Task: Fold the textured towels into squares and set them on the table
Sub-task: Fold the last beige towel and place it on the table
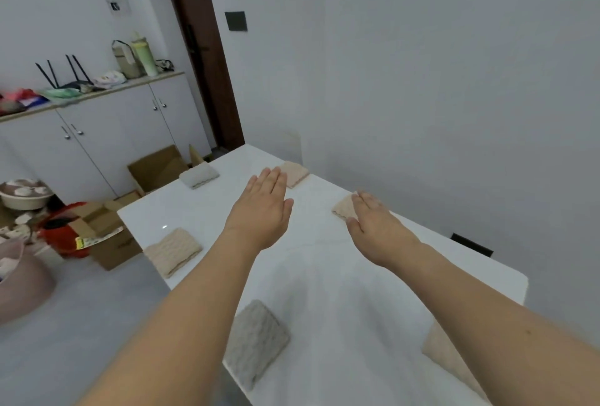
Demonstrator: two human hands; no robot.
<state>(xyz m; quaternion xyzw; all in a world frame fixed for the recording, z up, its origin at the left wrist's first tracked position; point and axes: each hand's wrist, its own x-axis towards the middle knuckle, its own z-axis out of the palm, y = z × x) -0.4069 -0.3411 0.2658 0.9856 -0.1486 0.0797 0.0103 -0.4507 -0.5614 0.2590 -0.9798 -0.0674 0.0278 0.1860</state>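
Towels all sit folded on the white glossy rectangular table [207, 211], which is my landmark. Left to right:

Off the table's left edge, on the floor: a pink plastic basket [22, 282], a red bucket [61, 230] and brown cardboard boxes [152, 168].

On the table's left edge, nearer me, a beige knobbly folded towel [172, 251]. Further along that same edge, near the far left corner, a white textured folded towel [199, 176].

At the table's near left corner, a grey textured folded towel [256, 340], partly under my left forearm.

Above the table's middle, my left hand [263, 211] is flat, palm down, fingers straight and close together, holding nothing. Cannot tell if it touches the tabletop.

Near the table's far end, just past my left fingertips, a pinkish-tan textured folded towel [296, 173].

On the table's right side, by the wall, a light beige textured folded towel [344, 209]. My right hand [373, 224] lies flat over its right part, fingers straight and together, no curl.

At the table's near right corner, a cream folded towel [444, 353], mostly hidden under my right forearm.
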